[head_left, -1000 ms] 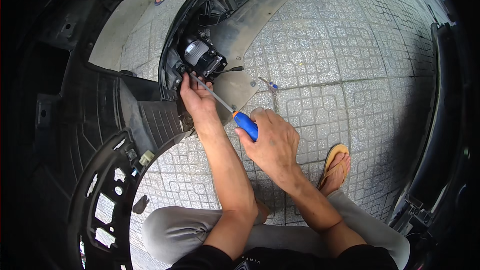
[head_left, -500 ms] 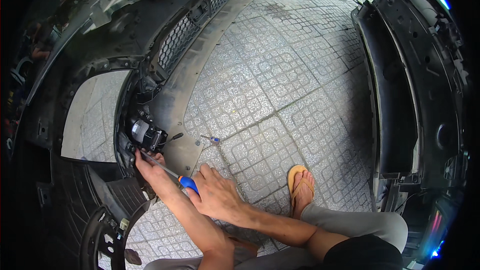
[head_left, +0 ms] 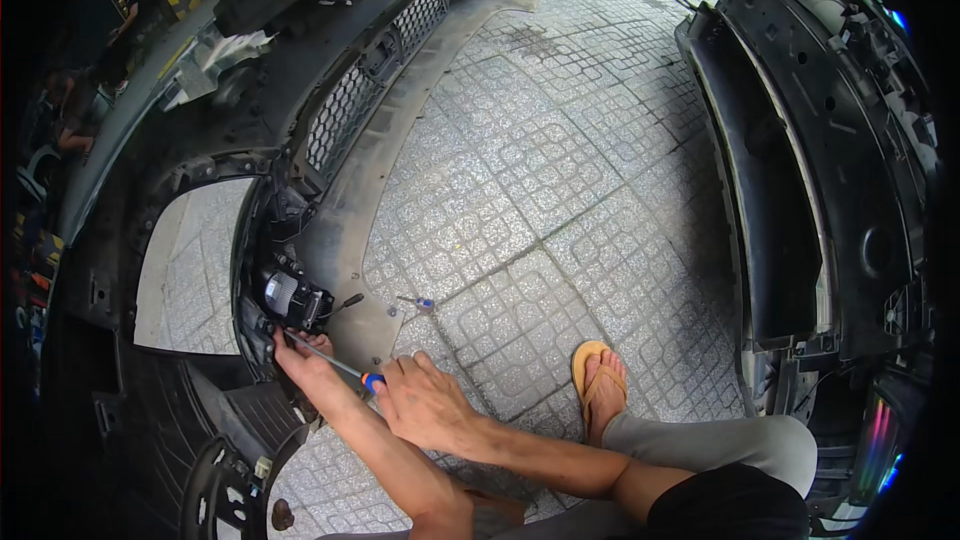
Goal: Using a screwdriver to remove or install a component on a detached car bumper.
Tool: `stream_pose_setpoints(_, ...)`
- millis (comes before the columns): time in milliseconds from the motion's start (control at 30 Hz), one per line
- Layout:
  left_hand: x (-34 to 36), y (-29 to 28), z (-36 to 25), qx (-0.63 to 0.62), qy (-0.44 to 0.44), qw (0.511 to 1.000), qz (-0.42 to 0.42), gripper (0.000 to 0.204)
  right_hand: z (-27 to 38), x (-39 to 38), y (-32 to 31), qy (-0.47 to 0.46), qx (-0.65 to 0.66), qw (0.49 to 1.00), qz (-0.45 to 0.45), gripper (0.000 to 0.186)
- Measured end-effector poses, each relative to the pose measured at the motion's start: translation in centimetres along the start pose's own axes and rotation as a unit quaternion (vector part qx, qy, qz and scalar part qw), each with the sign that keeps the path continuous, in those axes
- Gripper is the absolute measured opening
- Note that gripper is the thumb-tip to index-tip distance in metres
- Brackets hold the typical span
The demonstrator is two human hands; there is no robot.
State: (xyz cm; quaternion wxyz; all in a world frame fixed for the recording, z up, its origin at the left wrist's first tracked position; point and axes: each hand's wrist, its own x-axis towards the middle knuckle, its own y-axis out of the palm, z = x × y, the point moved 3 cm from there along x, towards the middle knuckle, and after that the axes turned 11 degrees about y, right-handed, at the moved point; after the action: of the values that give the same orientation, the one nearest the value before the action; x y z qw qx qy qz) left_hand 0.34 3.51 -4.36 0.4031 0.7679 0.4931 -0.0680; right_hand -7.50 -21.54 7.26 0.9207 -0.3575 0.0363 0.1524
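Note:
My right hand (head_left: 425, 405) is closed round the handle of a screwdriver (head_left: 345, 367) with a blue and orange grip and a long metal shaft. The shaft points up and left, and its tip reaches the black bumper (head_left: 185, 158) beside my left hand (head_left: 303, 352). That hand has its fingers curled at the bumper's inner edge, close to the tip; what they grip is hidden. Just above them sits a small lamp unit (head_left: 290, 295) with a clear lens and black housing. My right forearm crosses over the left one.
A small blue-handled screwdriver (head_left: 420, 303) lies on the paving beside the bumper's lower lip. A honeycomb grille (head_left: 340, 118) runs along the bumper. To the right stands another large black car part (head_left: 770, 170). My sandalled foot (head_left: 602, 390) rests on the tiles.
My right hand now covers more of the screwdriver's handle, its fingers wrapped further forward. The left hand keeps its place at the bumper's edge. The whole view has shifted slightly.

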Motion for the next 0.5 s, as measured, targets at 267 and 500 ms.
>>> stream_pose_setpoints(267,1.4,-1.0,0.1,-0.021,0.015,1.0,-0.009,0.034,1.2,-0.5,-1.3,-0.087,-0.018,0.993,-0.073,0.032)
stream_pose_setpoints(500,-0.3,0.0,-0.3,0.02,0.046,0.998,-0.04,0.034,0.9,-0.4,-0.8,-0.075,-0.022,0.996,-0.044,0.037)
